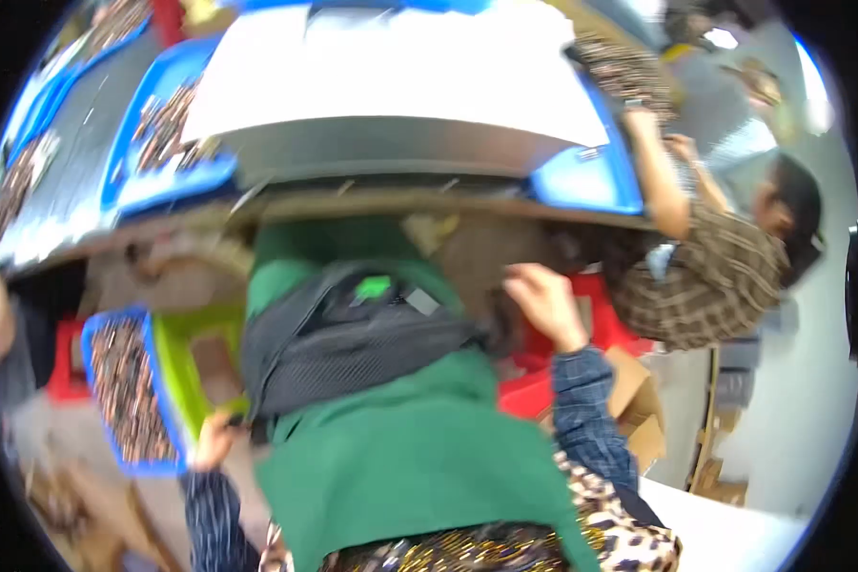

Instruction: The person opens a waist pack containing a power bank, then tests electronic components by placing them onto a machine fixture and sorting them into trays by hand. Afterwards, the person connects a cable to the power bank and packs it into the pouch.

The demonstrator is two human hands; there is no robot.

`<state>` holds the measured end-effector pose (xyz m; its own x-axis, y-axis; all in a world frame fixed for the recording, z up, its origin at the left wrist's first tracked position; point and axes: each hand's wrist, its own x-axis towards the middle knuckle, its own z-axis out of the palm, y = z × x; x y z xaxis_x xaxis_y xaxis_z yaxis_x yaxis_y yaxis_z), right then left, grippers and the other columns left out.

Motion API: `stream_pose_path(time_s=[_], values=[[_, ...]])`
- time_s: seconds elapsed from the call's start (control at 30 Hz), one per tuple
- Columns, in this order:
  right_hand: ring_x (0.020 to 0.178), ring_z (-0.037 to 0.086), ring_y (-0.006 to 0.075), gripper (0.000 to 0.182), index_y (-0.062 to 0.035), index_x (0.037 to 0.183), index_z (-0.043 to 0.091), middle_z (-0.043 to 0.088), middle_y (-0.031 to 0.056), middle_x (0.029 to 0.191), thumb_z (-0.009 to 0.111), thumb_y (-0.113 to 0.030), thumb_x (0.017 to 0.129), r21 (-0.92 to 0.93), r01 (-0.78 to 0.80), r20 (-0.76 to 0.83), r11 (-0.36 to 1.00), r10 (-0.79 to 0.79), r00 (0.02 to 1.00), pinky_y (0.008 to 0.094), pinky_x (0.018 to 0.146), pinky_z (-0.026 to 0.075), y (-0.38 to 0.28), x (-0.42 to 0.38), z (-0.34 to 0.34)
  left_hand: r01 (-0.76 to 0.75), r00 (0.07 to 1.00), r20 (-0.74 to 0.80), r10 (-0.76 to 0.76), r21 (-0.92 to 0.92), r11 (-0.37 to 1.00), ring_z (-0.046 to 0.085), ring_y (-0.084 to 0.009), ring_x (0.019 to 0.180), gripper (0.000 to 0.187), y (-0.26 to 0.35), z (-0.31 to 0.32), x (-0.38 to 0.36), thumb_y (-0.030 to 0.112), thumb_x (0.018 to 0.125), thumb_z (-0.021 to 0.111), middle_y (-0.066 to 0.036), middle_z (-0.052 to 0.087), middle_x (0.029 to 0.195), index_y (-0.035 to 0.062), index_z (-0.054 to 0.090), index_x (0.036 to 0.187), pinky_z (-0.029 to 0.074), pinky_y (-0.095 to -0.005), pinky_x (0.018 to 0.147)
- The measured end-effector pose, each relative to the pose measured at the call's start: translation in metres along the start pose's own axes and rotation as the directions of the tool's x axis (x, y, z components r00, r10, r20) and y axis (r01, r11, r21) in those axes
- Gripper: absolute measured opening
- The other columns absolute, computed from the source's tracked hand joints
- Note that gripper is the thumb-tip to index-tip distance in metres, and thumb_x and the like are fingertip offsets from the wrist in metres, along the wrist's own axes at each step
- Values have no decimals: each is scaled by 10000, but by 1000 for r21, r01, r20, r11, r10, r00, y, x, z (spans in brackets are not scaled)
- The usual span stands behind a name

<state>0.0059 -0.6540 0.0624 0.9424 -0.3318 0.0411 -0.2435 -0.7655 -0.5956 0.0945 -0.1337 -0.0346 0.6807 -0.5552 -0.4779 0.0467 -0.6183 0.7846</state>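
My left hand (216, 440) is low on the left, its fingers closed at the edge of a black waist bag (353, 353), near a dark strap or object too blurred to name. The bag lies over my green apron (429, 458). To the right of the bag, my right hand (548, 303) is raised in the air with fingers somewhat apart and nothing visible in it. Beside my left hand stand a blue tray (181, 458) full of small dark and copper-coloured pieces and a lime green bin (176, 357).
Ahead is a table edge (381, 195) with a large white sheet (391, 76) and blue trays (195, 176). A co-worker in a plaid shirt (710, 276) reaches over the table at right. A cardboard box (643, 410) stands behind my right arm. Another person's arm (0, 319) shows at far left.
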Motion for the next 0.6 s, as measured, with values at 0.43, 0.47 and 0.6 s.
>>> stream_pose_path(time_s=[0.43,0.47,0.6], values=[[1104,440,357,642,30,1219,404,448,247,1195,545,-420,783,363,191,366,912,-327,871,387,918,362,-63,62,90,-102,968,-224,-114,-764,637,500,-158,961,365,95,-11,50,279,891,442,-98,514,1110,4,479,1129,390,-258,808],[1092,452,347,616,12,1219,417,464,226,1190,539,-411,788,347,223,314,911,-336,888,385,910,368,-60,59,95,-215,955,-296,24,-631,746,464,-141,1013,397,116,3,56,304,907,405,-97,478,1160,2,469,1157,343,-252,870],[1019,501,319,523,-48,1227,433,511,180,1143,560,-300,787,287,280,178,916,-338,924,364,873,396,-59,50,95,-170,974,-197,110,-322,931,438,-139,1050,445,131,1,94,289,868,451,-95,484,1146,-15,435,1193,324,-235,879]])
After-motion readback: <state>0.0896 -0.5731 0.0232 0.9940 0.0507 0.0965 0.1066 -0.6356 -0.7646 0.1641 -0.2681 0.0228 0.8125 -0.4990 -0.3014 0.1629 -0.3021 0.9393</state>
